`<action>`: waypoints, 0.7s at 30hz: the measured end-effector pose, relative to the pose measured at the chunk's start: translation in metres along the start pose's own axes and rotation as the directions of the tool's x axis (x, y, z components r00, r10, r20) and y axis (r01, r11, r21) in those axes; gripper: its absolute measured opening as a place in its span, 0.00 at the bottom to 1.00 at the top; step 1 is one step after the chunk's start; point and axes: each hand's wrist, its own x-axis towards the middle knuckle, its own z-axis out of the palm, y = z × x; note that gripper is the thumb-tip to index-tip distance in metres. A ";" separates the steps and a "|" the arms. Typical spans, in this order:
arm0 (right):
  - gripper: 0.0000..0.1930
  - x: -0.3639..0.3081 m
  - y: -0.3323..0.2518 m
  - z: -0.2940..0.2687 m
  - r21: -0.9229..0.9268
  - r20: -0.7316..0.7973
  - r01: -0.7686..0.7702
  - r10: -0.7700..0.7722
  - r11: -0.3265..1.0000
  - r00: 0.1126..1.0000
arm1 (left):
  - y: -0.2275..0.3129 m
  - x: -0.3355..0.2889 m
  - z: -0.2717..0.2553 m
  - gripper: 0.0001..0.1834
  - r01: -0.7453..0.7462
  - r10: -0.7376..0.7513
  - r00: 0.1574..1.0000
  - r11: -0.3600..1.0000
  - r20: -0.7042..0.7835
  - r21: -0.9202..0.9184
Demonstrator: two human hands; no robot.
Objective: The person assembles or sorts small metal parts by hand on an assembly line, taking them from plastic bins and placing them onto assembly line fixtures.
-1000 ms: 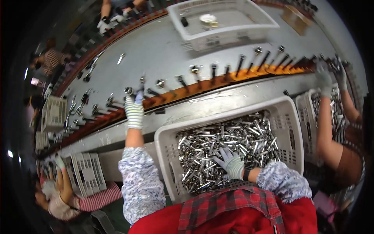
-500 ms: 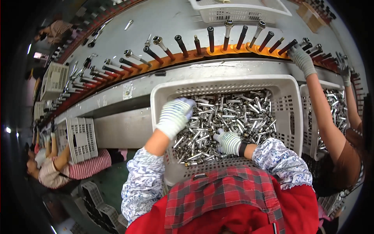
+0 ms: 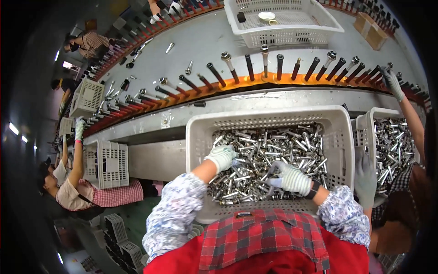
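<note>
Both my hands wear pale striped work gloves and are inside a large light-grey plastic basket (image 3: 269, 114) holding a heap of shiny metal tubular parts (image 3: 255, 157). My left hand (image 3: 222, 158) rests over the heap's left side, its fingers curled down among the parts; what they hold, if anything, is hidden. Nearer to me and to the right, my right hand (image 3: 293, 178) hovers over the heap, thumb and forefinger apart, with no part visible between them. A dark band circles my right wrist.
Beyond the basket runs an orange curved rail (image 3: 255, 81) carrying upright dark rods, some capped with metal parts. A white crate (image 3: 292, 35) and a cardboard box (image 3: 370, 31) stand behind it. At right, a co-worker's gloved hand (image 3: 365, 178) hangs beside a second basket (image 3: 379, 114).
The view has shifted, with the basket lower in it. My left hand has come nearer to me over the parts; my right thumb and forefinger have spread. A co-worker's hand has dropped from the rail.
</note>
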 end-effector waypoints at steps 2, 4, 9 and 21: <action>0.17 -0.008 0.001 -0.012 0.245 -0.104 0.049 -0.024 0.968 0.994 | -0.012 -0.027 -0.034 0.18 -0.303 0.167 0.929 0.857 -0.331 -0.416; 0.15 -0.006 -0.009 -0.021 0.458 -0.145 0.036 0.034 0.888 0.989 | -0.025 -0.047 -0.095 0.17 -0.248 -0.053 0.892 0.772 -0.449 -0.585; 0.14 0.006 -0.034 -0.023 0.853 -0.142 0.044 0.150 0.519 0.978 | -0.159 0.006 -0.135 0.15 -0.608 -0.514 0.250 0.576 -0.821 -0.546; 0.15 0.018 -0.061 -0.021 0.949 -0.248 0.221 0.102 0.226 0.963 | -0.282 -0.003 -0.104 0.18 0.014 -0.750 0.267 0.630 -0.605 -0.776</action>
